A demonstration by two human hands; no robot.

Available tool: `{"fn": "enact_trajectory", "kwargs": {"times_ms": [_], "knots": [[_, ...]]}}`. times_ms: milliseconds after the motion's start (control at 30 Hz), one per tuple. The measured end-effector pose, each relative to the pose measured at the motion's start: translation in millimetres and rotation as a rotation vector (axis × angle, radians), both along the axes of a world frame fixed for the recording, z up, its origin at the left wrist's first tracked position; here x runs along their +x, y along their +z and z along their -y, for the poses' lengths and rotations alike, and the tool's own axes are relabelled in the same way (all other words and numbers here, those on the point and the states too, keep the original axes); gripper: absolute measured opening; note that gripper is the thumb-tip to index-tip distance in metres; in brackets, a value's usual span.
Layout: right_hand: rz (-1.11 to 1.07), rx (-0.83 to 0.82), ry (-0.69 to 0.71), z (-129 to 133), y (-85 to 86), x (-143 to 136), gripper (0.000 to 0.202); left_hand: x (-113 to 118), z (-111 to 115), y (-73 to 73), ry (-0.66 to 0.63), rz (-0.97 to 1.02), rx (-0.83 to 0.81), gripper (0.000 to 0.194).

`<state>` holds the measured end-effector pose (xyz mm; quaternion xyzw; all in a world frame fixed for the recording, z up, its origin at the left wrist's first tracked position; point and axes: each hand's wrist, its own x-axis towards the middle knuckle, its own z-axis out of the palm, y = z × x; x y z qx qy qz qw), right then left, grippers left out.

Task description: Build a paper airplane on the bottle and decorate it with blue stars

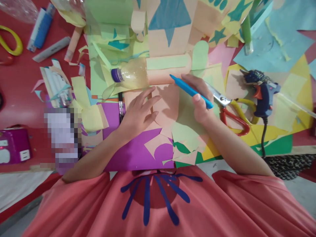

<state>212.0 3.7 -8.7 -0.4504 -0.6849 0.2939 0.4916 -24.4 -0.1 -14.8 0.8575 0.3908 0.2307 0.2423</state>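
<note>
My right hand [202, 95] grips a blue marker pen [187, 88], its tip pointing up and left. Just beyond that tip lies a plastic bottle [135, 73] on its side, with a purple cap and peach paper [163, 77] around its body. A pale green paper strip [168, 61] runs along the wrapped part. My left hand [142, 110] rests palm down below the bottle, fingers spread over a peach sheet [170, 102]. Beside the left wrist, a black pen [120, 104] is partly covered. Scissors with red and yellow handles [224, 100] lie behind my right hand.
A blue glue gun [265, 95] with a cord lies at the right. Markers [44, 28] and a bundle of white pens [58, 87] are at the left. Paper scraps [184, 141] and a purple sheet [138, 151] cover the near side. A purple box [14, 146] stands far left.
</note>
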Motion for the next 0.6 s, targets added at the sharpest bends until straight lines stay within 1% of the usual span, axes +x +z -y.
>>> {"fn": "enact_trajectory", "kwargs": {"times_ms": [100, 267, 433, 500, 600], "knots": [[-0.002, -0.036, 0.02, 0, -1.7, 1, 0.048, 1, 1, -3.9, -0.016, -0.033, 0.009, 0.046], [-0.072, 0.015, 0.094, 2, -5.0, 4, 0.04, -1, 1, -7.3, -0.047, -0.059, 0.016, 0.059], [-0.101, 0.036, 0.184, 3, 0.3, 1, 0.031, -1, 1, -6.7, -0.062, -0.084, -0.017, 0.067], [-0.086, 0.013, 0.183, 3, 4.7, -1, 0.027, -1, 2, -6.4, -0.059, -0.072, -0.013, 0.068], [-0.1, -0.091, 0.114, 4, 9.7, -4, 0.02, 0, 4, -6.2, -0.034, -0.059, 0.004, 0.07]]}}
